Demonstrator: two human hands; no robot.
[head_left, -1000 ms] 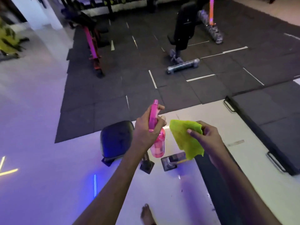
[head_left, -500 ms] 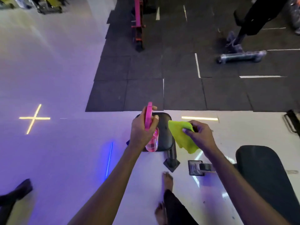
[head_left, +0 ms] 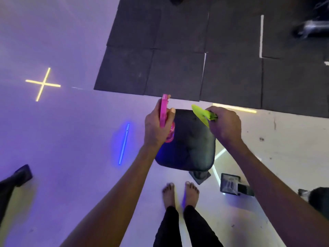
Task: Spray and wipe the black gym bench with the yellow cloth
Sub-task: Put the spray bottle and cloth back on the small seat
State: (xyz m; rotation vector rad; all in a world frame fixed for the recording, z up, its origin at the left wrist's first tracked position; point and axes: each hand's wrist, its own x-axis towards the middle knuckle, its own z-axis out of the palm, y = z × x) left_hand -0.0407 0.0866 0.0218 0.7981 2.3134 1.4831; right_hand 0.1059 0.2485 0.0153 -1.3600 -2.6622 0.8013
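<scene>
A black padded bench seat [head_left: 192,147] stands right in front of my bare feet. My left hand [head_left: 155,127] grips a pink spray bottle [head_left: 164,111] upright over the pad's left edge, thumb against the trigger head. My right hand [head_left: 225,125] pinches the yellow cloth [head_left: 202,113] above the pad's far right corner; the cloth shows edge-on, mostly hidden behind my fingers. Neither the bottle nor the cloth touches the pad.
Black rubber floor mats [head_left: 178,68] lie beyond the seat. A metal bench foot [head_left: 231,184] stands on the white floor at the right, with another dark pad [head_left: 318,196] at the right edge. A dark machine foot [head_left: 19,175] lies at the left.
My view has swung downward and I have stepped closer, so the seat pad now sits directly below both hands. The cloth has turned edge-on in my right hand.
</scene>
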